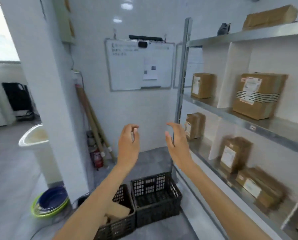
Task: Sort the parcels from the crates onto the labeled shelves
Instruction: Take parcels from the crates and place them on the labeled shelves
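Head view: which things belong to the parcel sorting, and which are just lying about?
Job: left black crate, parcels in it, right black crate, metal shelving, shelved parcels.
Lying about: whiteboard, fire extinguisher, stacked basins, cardboard tubes.

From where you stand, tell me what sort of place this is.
Probably a small parcel sorting or storage room: metal shelves hold labelled cardboard parcels, black plastic crates sit on the floor, and a whiteboard hangs on the wall.
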